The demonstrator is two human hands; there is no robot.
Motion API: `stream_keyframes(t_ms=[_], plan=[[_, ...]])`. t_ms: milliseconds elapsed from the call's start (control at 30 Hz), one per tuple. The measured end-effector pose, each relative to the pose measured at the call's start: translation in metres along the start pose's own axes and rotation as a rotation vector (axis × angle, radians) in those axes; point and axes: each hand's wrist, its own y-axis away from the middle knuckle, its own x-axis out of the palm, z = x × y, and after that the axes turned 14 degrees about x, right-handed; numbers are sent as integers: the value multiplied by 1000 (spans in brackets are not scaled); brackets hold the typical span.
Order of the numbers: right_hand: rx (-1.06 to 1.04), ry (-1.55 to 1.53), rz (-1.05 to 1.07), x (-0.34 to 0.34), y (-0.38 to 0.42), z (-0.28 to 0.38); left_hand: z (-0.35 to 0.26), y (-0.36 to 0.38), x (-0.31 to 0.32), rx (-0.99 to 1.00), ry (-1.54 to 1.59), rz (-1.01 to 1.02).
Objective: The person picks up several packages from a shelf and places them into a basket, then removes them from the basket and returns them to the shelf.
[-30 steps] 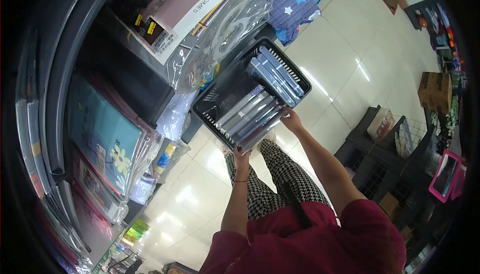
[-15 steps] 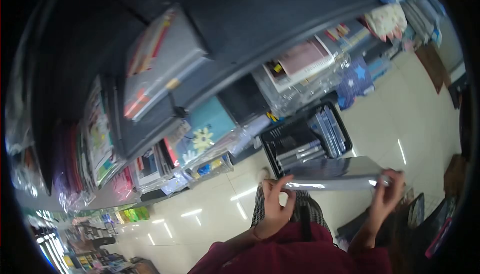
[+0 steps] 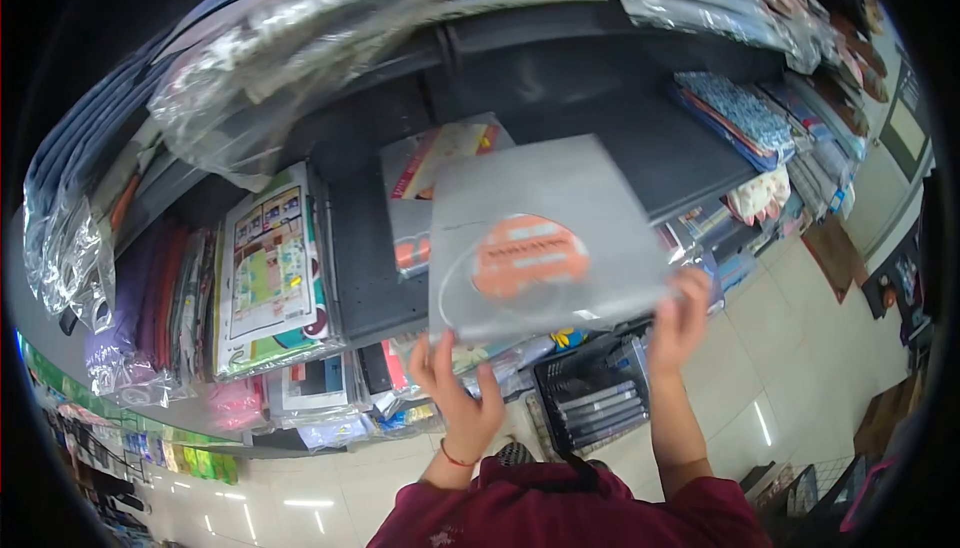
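Note:
A flat grey package [image 3: 545, 183] with an orange round print is held up in front of the dark shelf [image 3: 370, 298]. My left hand [image 3: 458, 398] grips its lower left corner, and a red string circles that wrist. At its lower right edge, my right hand [image 3: 682, 323] has its fingers closed on the package. Just behind the package, another grey packet with a red and yellow strip [image 3: 440, 163] lies on the shelf.
Plastic-wrapped packs hang over the upper shelf edge [image 3: 260, 78]. Upright colourful packs [image 3: 270, 268] stand at the left. Patterned blue packs [image 3: 735, 113] lie at the right. A black basket [image 3: 560, 398] with several packages sits on the floor below.
Both hands have raised the package from above the basket to in front of the shelf, and its printed face now shows. The view has shifted, with more of the upper shelf visible.

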Motion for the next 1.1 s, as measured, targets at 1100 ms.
stream_keyframes(t_ms=[1100], plan=[[784,383,656,-122,209,-211,84,105,45,281,-364,320]])
